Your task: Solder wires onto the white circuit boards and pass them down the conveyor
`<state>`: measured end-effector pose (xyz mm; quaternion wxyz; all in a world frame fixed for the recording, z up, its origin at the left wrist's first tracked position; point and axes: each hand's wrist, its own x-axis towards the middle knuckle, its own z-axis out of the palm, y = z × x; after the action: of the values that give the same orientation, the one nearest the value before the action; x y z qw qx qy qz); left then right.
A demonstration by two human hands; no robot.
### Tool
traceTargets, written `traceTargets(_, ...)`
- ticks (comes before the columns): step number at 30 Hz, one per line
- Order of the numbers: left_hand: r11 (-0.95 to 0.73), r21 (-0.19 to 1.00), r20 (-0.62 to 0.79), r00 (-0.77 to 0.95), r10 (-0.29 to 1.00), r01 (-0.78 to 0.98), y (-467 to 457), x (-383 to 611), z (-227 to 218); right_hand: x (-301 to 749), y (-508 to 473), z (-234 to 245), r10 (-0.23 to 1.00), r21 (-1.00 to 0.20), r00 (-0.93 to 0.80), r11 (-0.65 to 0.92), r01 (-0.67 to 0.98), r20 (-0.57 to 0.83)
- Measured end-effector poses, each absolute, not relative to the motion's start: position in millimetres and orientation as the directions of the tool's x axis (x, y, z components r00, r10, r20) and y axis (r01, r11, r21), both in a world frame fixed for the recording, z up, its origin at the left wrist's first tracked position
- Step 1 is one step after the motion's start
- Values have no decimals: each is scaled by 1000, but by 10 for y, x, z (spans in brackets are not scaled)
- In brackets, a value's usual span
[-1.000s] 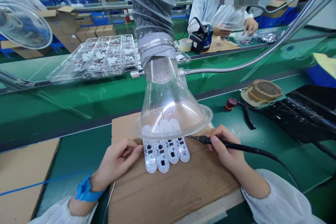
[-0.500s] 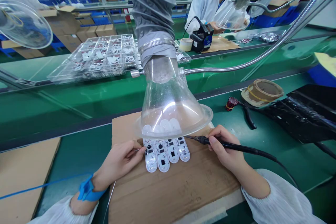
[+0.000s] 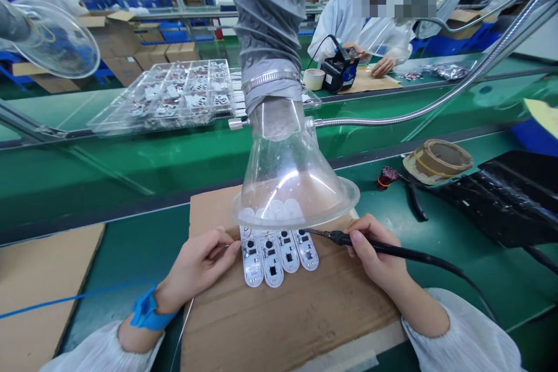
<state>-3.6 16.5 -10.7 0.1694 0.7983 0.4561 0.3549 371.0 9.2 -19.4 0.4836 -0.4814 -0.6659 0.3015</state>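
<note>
Several white oval-ended circuit boards (image 3: 272, 264) lie side by side on a brown cardboard sheet (image 3: 331, 302). A clear fume hood (image 3: 296, 180) hangs over their far ends, which show blurred through it. My left hand (image 3: 204, 264), with a blue wrist strap (image 3: 150, 309), is closed in a pinch just left of the boards. Thin silvery solder wire (image 3: 186, 321) trails below that wrist, and a bit of it shows at the fingertips. In my right hand (image 3: 377, 250) is a black soldering iron (image 3: 342, 238), its tip pointing left near the hood's lower rim and the rightmost boards.
Beyond the bench stands a clear compartment tray (image 3: 183, 93) of small parts. At right lie a tape roll (image 3: 440, 160), red-tipped wires (image 3: 387, 177), black-handled pliers (image 3: 416, 200) and a black bag (image 3: 501, 197). A co-worker (image 3: 344, 23) sits opposite behind a black device (image 3: 342, 67).
The view has shifted slightly. My left fingertips have drawn a little left, off the edge of the leftmost board. My right hand keeps its hold; the co-worker's hand has lowered to the bench.
</note>
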Motion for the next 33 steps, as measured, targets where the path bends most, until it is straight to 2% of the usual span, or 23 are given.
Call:
traceTargets(6, -550, 581, 425, 352, 834, 601, 173, -32, -107, 3710, 103, -209, 936, -865, -109, 352, 359, 336)
traceTargets(15, -534, 592, 337, 417, 844, 603, 190, -21, -156, 3699, 108, -167, 929, -836, -163, 369, 407, 331)
traceTargets(21, -562, 609, 464, 324, 825, 559, 190, -37, -126, 3668, 132, 140, 933, -776, -232, 359, 519, 276)
traceTargets(23, -578, 601, 520, 279, 808, 553, 192, -61, -121, 3648, 129, 223, 925, -773, -197, 380, 508, 326)
traceTargets(28, -604, 597, 586, 227, 778, 528, 212, -118, -135, 3554, 153, 76, 885, -845, 39, 429, 320, 464)
traceTargets(33, -606, 606, 559, 267, 785, 515, 228, -122, -147, 3519, 182, -206, 881, -817, -58, 459, 348, 470)
